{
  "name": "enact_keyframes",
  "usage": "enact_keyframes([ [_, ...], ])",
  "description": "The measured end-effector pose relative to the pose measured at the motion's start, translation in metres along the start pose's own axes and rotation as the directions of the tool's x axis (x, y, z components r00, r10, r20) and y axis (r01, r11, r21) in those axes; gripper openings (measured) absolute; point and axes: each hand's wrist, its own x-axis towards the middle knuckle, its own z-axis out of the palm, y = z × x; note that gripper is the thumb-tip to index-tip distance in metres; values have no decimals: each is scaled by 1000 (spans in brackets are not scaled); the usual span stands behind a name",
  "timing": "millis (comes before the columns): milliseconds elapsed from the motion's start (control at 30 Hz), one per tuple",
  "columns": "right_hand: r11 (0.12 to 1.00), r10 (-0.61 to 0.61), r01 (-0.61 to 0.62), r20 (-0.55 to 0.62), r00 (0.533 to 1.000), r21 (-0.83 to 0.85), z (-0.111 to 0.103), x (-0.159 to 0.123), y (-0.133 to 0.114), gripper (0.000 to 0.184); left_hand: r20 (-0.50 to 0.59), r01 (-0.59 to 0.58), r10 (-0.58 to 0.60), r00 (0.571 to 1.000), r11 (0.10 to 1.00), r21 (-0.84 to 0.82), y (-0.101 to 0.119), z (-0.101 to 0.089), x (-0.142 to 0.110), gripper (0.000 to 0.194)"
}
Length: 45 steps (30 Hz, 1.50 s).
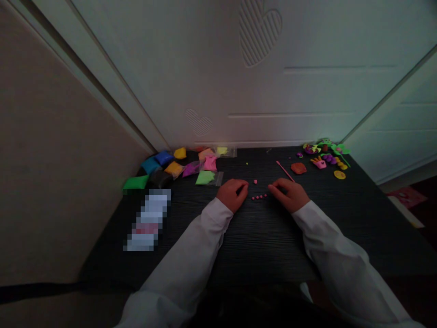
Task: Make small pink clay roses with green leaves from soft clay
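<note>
My left hand point(233, 194) rests on the dark table with its fingers curled and the thumb against the fingertips. Opposite it, my right hand point(288, 194) is curled in a similar pinch. Whether either hand has a small bit between the fingertips cannot be made out. Between them lies a row of several tiny pink clay balls point(259, 197). A larger pink clay lump point(255, 181) sits just behind the row, apart from both hands. Beyond my right hand lies a thin pink stick tool point(284, 170), its near end close to the fingers.
Several bags of coloured clay, among them a light green one point(205, 177), lie at the back left. A pixelated phone-like rectangle point(148, 221) is at left. Back right holds a reddish-orange clay piece point(298, 168), a yellow disc point(339, 174) and small colourful shapes. A white panel point(205, 73) stands behind.
</note>
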Motion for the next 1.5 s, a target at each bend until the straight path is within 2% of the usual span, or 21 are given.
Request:
enact_keyframes([
  [300, 998, 12, -11, -17, 1000, 56, 0, -1, -2, 10, -6, -4, 4, 1000, 1000, 2, 1, 0, 1, 17],
  [767, 999, -1, 1, 8, 1000, 44, -1, -1, -2, 17, 3, 9, -9, 1000, 1000, 2, 1, -1, 0, 17],
  [1267, 999, -9, 7, 38, 999, 45, 1, -1, -2, 12, 26, 20, -20, 999, 1000, -3, 1, -1, 0, 18],
  [1500, 1000, -31, 30, 49, 998, 5, 1, 0, -1, 26, 31, 35, -36, 999, 999, 3, 2, -2, 1, 18],
])
